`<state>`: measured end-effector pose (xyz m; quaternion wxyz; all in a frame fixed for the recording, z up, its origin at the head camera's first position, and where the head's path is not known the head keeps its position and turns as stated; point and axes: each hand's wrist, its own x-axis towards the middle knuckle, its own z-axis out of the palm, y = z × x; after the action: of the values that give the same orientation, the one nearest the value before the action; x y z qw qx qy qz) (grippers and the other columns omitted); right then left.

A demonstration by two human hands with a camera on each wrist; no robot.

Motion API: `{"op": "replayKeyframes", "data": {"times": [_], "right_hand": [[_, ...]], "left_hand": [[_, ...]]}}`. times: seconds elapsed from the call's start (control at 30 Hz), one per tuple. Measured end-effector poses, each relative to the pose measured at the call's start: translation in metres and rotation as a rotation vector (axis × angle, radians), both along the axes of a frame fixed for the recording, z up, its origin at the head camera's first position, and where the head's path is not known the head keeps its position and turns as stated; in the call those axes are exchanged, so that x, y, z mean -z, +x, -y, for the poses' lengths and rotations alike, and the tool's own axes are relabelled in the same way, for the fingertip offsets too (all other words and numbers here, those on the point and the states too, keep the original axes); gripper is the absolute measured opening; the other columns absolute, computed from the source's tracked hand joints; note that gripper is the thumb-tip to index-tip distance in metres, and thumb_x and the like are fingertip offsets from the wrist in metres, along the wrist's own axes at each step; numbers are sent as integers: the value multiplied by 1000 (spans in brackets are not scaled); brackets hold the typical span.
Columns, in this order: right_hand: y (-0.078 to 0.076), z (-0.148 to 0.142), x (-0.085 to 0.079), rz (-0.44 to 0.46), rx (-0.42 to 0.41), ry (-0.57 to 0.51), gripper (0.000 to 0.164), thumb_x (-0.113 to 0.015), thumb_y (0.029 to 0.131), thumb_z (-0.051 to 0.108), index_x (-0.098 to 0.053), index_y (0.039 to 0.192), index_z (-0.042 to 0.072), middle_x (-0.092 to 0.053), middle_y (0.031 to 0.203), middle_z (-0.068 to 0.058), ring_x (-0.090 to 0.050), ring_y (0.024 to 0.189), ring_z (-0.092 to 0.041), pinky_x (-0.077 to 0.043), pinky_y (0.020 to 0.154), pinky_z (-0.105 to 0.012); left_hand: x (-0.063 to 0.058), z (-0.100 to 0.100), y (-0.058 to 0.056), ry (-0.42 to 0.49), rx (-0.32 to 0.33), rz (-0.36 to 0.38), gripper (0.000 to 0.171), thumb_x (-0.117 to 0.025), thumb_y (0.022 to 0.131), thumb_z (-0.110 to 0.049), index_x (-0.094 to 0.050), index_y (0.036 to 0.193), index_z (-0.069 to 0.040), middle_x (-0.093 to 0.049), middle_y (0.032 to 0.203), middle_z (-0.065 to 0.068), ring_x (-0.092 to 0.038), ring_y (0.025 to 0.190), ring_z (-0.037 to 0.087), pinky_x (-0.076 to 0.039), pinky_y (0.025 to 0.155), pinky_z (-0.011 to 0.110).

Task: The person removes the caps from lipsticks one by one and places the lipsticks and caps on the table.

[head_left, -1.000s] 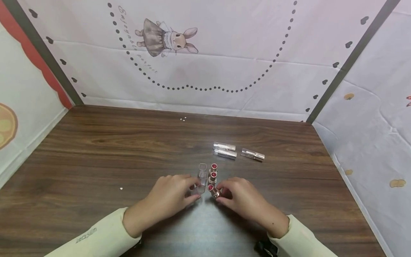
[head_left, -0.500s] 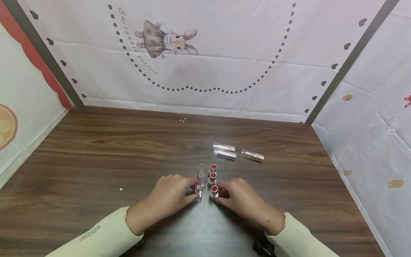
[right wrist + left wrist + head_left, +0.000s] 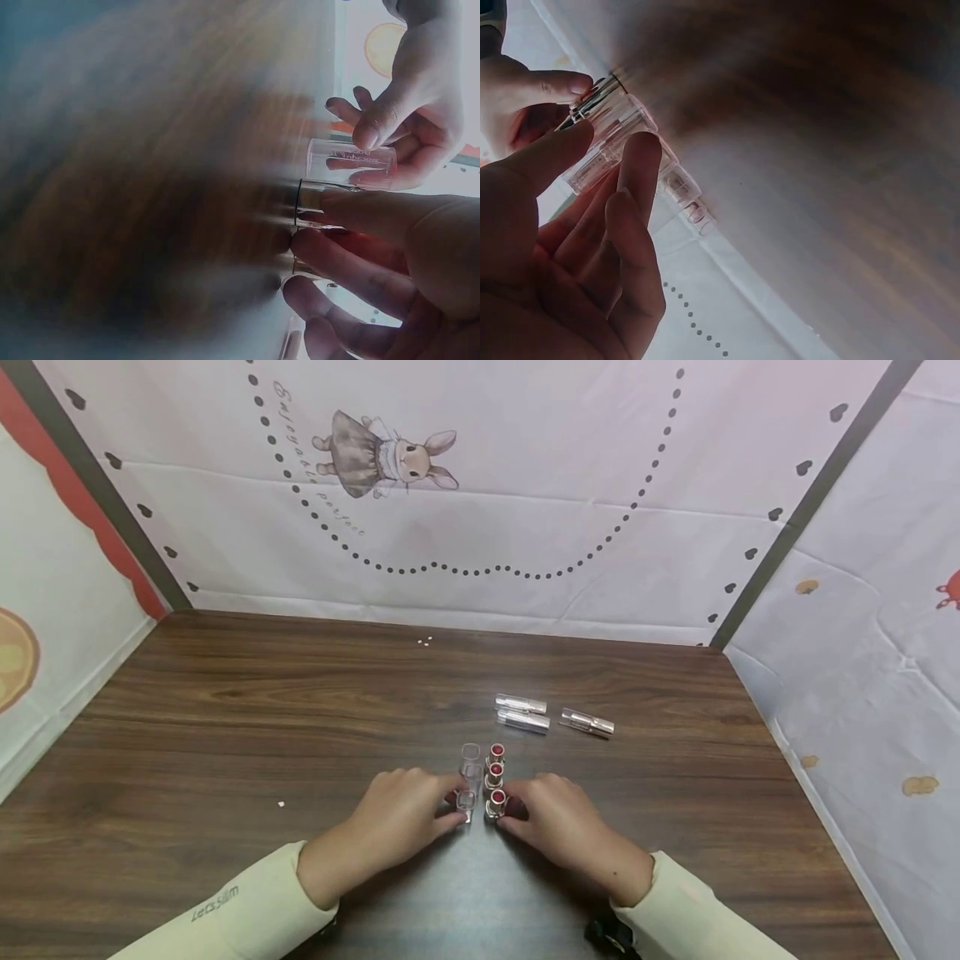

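Observation:
My left hand (image 3: 408,810) pinches a clear lipstick cap (image 3: 466,800) between thumb and forefinger. That cap (image 3: 352,159) stands upright on the table in the right wrist view, with thumb and fingers on either side. Just to its right, my right hand (image 3: 558,814) holds an uncapped red lipstick (image 3: 497,802) low on its shiny base. Beyond it stand two more open lipsticks (image 3: 496,772), making a row running away from me. Two other clear caps (image 3: 470,753) stand alongside them, behind the cap at my left fingertips.
Three capped silver lipsticks lie on their sides farther back: a pair (image 3: 522,720) side by side and a single one (image 3: 588,723) to the right. Small white bits (image 3: 425,642) lie near the back edge of the wooden table (image 3: 300,693). A printed cloth (image 3: 525,460) hangs behind.
The lipstick at my right hand leaned left a second ago; now it stands upright in line with the other two. The cap at my left hand has come slightly nearer and straightened.

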<state>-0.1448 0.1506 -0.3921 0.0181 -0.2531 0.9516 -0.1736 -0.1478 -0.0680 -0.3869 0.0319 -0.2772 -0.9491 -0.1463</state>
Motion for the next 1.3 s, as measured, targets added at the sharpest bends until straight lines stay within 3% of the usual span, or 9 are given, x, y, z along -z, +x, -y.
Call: {"op": "replayKeyframes", "data": {"times": [0.17,0.47,0.8,1.0,1.3], "right_hand": [[1,2,-1,-13,2,24,19,-82,81,29,-66,79,20,-63,68,10,-55,62,-6,-44,58,-28],[1,-8,-14,4,16,23,23,-81,82,23,-75,102,13,-76,91,-1,-71,81,-17,-57,72,-36],[-39,-48,-34,-68,151,82,24,-78,86,20,-75,106,8,-77,99,-6,-73,92,-25,-58,78,-43],[-62,-71,-32,-87,202,101,24,-78,86,16,-75,107,5,-74,98,-10,-71,87,-24,-57,74,-44],[-81,-88,-22,-113,251,166,23,-77,85,15,-73,106,6,-70,97,-12,-67,84,-28,-54,69,-45]], "left_hand": [[-1,1,1,-15,-3,3,23,-82,80,-35,-72,96,-22,-70,74,-11,-59,59,8,-40,47,29],[-1,1,1,-43,-3,21,26,-82,81,-35,-73,100,-22,-71,75,-10,-62,61,10,-42,49,31],[-2,1,1,-45,-5,44,21,-81,82,-32,-71,96,-21,-70,75,-10,-65,65,12,-43,49,33],[0,1,2,-45,1,38,19,-81,81,-31,-70,93,-21,-71,75,-10,-65,65,13,-44,49,34],[1,1,2,-46,-6,50,20,-80,82,-31,-71,97,-21,-72,77,-11,-67,67,12,-45,51,34]]}}
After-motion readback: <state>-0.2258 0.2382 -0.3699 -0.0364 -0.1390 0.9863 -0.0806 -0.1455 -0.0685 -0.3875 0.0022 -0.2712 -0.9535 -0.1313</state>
